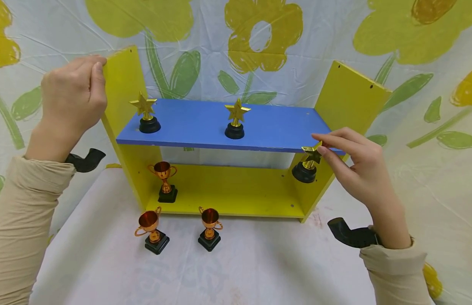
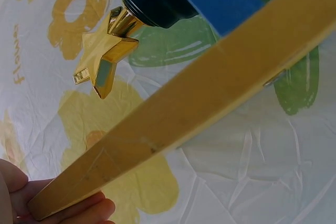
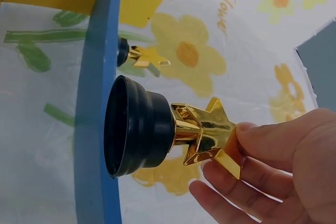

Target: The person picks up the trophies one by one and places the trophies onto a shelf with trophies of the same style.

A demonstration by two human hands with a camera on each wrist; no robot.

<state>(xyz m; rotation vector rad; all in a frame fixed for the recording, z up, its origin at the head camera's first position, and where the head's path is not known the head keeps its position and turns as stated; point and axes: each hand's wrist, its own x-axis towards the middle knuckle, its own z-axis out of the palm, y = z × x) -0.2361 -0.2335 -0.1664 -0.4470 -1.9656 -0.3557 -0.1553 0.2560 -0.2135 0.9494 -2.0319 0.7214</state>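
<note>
My right hand (image 1: 354,165) pinches a gold star trophy (image 1: 305,169) by its star, thumb on one side and fingers on the other. Its round black base hangs in front of the right end of the blue shelf (image 1: 198,123). My left hand (image 1: 77,91) grips the upper front corner of the yellow left side panel (image 1: 123,80), with fingers and thumb round its edge in the left wrist view. One star trophy (image 1: 149,123) stands at the blue shelf's left end. Another star trophy (image 1: 235,129) stands near its middle.
A bronze cup trophy (image 1: 165,180) stands on the yellow bottom shelf (image 1: 228,190), at left. Two more cups, a left one (image 1: 154,237) and a right one (image 1: 209,237), stand on the white cloth (image 1: 259,262) in front. A flower-printed sheet (image 1: 205,42) hangs behind.
</note>
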